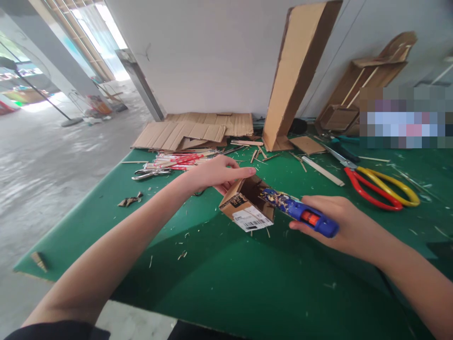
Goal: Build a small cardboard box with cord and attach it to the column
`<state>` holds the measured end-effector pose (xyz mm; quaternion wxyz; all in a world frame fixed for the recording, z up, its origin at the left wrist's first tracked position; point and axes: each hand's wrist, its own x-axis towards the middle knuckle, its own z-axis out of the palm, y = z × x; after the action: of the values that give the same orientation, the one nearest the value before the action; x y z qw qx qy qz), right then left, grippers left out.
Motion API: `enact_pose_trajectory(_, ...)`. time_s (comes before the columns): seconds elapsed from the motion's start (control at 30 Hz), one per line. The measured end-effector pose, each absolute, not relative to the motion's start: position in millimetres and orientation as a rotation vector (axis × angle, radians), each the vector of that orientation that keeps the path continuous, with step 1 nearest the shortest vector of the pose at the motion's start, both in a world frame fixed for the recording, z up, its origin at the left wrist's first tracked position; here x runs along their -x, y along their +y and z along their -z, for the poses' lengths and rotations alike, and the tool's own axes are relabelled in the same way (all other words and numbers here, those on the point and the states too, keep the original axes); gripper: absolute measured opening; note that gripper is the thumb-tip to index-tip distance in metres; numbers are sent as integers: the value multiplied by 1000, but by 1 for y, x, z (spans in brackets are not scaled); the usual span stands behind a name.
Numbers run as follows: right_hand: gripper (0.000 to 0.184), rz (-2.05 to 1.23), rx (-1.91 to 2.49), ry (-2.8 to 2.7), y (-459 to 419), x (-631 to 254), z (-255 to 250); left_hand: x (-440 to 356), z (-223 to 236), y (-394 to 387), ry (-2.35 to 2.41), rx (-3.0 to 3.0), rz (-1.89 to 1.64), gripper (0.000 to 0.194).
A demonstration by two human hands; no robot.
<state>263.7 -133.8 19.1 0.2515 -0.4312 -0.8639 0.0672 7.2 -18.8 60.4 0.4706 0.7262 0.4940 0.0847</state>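
Note:
My left hand [226, 174] is closed on a small folded cardboard box [244, 205], gripping its far left edge. The box is tilted above the green table, its open side towards the right, and a white barcode label shows on its near face. A blue glue gun [300, 212] with an orange-red part on its body is in my right hand [331, 224], fingers wrapped around it. Its front end reaches into the open side of the box; the tip is hidden or too smeared to make out.
Red-and-yellow-handled shears [378, 186] lie on the green table [212, 293] at right. Behind my left hand are scissors [152, 174], red-and-white wrapped sticks [180, 161] and cardboard sheets [187, 130]. A tall cardboard piece [297, 71] stands against the wall. Scraps are scattered around.

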Motion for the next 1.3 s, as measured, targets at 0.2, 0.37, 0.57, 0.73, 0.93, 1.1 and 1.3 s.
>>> enact_pose_trajectory(0.2, 31, -177, 1197, -2383, -135, -263, -21, -6, -60, -20, 1205, -1803, -206, 32)
enact_pose_trajectory(0.37, 30, -103, 1171, -2365, -134, -263, -19, -6, -60, -19, 1191, -1799, -210, 31)
enact_pose_trajectory(0.57, 21, -16, 1050, -2304, -135, -263, -22, -3, -58, -14, 1203, -1767, -178, 36)
enact_pose_trajectory(0.73, 18, 39, 1031, -2298, -133, -263, -21, -4, -62, -16, 1219, -1767, -144, 39)
enact_pose_trajectory(0.93, 23, -17, 1056, -2322, -132, -262, -22, -6, -66, -19, 1231, -1803, -119, 40)
enact_pose_trajectory(1.1, 24, -103, 1119, -2335, -133, -261, -21, -7, -66, -20, 1239, -1844, -128, 43)
enact_pose_trajectory(1.3, 27, -178, 1214, -2370, -135, -258, -24, -7, -66, -21, 1235, -1887, -148, 42)
